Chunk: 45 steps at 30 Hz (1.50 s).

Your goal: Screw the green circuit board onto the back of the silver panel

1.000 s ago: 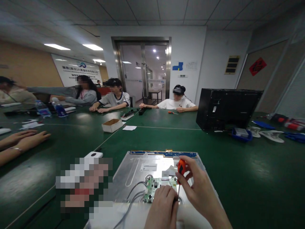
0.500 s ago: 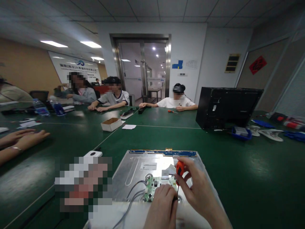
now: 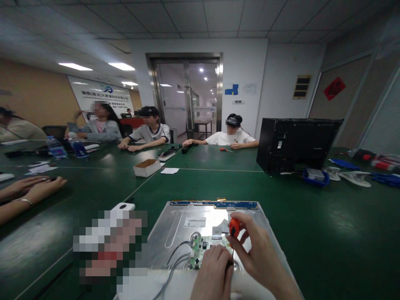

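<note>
A silver metal panel (image 3: 178, 225) lies flat, with a blue circuit strip (image 3: 215, 204) along its far edge. On its near part sits a green circuit board (image 3: 197, 251) with grey cables at its left. My right hand (image 3: 261, 254) pinches the orange handle of a screwdriver (image 3: 234, 228), whose shaft points down to the board's right end. My left hand (image 3: 213, 271) rests over the board, fingers bent beside the shaft; its fingertips and whatever they hold are hidden.
A black monitor housing (image 3: 296, 143) stands at the back right, near a blue tray (image 3: 316, 177). An open box (image 3: 146, 167) and paper (image 3: 169, 171) lie further back. Another person's hands (image 3: 40, 189) rest at left. Several people sit around the green table (image 3: 337, 225).
The whole view has shifted slightly downward in the frame. The orange handle's tilt has changed a little within my right hand. My left hand has stayed over the board.
</note>
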### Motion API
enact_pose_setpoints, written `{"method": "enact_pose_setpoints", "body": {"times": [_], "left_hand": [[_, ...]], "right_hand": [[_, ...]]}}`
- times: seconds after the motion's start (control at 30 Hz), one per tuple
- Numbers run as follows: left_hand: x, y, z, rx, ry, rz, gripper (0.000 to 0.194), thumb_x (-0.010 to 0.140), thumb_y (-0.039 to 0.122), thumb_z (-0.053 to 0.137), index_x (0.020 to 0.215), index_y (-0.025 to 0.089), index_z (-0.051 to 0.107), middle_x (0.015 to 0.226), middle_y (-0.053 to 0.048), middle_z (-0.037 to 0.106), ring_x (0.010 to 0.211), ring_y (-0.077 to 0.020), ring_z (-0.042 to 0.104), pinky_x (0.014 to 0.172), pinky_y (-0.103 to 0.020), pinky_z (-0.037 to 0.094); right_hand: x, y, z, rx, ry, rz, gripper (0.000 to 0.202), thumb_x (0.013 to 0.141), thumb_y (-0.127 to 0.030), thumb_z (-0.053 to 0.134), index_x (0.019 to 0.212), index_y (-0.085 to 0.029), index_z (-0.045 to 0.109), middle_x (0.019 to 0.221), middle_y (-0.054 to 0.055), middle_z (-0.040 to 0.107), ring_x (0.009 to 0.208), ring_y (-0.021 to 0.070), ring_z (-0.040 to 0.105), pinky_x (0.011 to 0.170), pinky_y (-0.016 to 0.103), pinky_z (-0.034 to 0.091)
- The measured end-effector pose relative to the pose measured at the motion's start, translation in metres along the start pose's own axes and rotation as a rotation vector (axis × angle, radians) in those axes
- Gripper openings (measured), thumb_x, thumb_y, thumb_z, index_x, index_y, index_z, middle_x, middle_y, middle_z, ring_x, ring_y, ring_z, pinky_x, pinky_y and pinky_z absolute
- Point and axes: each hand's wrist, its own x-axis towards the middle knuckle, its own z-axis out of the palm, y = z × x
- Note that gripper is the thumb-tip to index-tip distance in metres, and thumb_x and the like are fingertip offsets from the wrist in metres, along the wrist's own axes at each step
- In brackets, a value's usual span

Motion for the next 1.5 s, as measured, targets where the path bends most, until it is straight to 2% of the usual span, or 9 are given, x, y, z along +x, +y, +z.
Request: {"method": "enact_pose_setpoints", "body": {"times": [0.37,0.73,1.03,1.5], "left_hand": [[0.0,0.0,0.001,0.0,0.029,0.011,0.019,0.081,0.006,0.046,0.088,0.019,0.058,0.094,-0.008,0.061,0.088,-0.025,0.056,0.077,-0.038,0.046],[-0.001,-0.006,0.011,0.032,0.124,0.035,0.016,0.082,0.011,0.045,0.085,0.019,0.059,0.096,-0.011,0.062,0.089,-0.0266,0.057,0.082,-0.043,0.047],[-0.002,-0.004,0.007,0.006,0.087,0.016,0.017,0.084,0.01,0.044,0.089,0.019,0.058,0.093,-0.01,0.061,0.087,-0.0263,0.055,0.077,-0.039,0.045],[-0.001,-0.009,0.012,-0.008,0.07,0.007,0.014,0.084,0.011,0.043,0.085,0.019,0.054,0.095,-0.01,0.059,0.09,-0.028,0.054,0.077,-0.04,0.041]], "right_hand": [[-0.002,0.001,-0.001,-0.031,0.004,-0.011,0.037,0.089,-0.018,0.052,0.123,-0.025,0.041,0.088,0.002,0.063,0.064,0.014,0.06,0.054,0.025,0.052],[0.002,0.002,0.0,-0.065,0.017,-0.08,0.035,0.09,-0.022,0.056,0.122,-0.026,0.044,0.085,0.0,0.06,0.064,0.0147,0.058,0.054,0.026,0.051],[0.001,0.002,-0.001,-0.027,-0.046,-0.046,0.042,0.089,-0.016,0.05,0.129,-0.025,0.042,0.093,0.002,0.064,0.071,0.0163,0.061,0.061,0.029,0.05],[0.0,0.006,-0.001,-0.031,-0.061,-0.032,0.041,0.09,-0.019,0.052,0.129,-0.026,0.04,0.09,0.001,0.062,0.069,0.0156,0.059,0.06,0.028,0.048]]}}
